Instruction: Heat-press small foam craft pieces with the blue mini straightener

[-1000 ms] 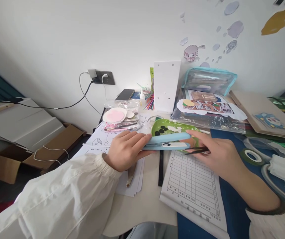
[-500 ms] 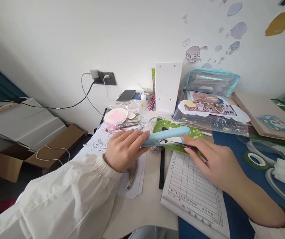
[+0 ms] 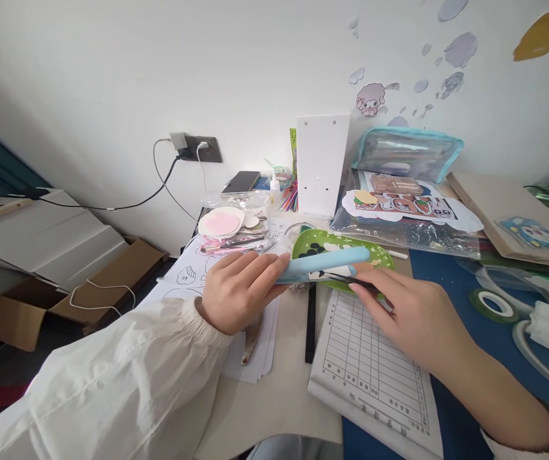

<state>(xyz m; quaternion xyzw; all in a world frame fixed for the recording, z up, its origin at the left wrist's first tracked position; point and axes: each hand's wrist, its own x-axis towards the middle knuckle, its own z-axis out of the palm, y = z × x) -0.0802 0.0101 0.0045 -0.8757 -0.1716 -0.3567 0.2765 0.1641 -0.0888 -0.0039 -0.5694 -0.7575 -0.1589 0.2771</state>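
Note:
My left hand is closed around one end of a long light-blue object with a rounded tip; its exact kind I cannot make out. A white patch with dark marks shows along its near side. Between the thumb and fingers of my right hand are dark, thin-tipped tweezers. Their points reach left to the white patch; whether they grip anything there I cannot tell. Behind and below the blue object lies a green patterned tray, partly hidden by it and my right fingers.
A printed form pad lies under my right forearm, beside a black strip. Green tape sits at the right. Farther back stand a white upright box and a clear pouch. Cardboard boxes are at the left.
The tweezers' tips now show over the white patch, farther left along the blue object. My right hand has shifted slightly left, while my left hand keeps its hold.

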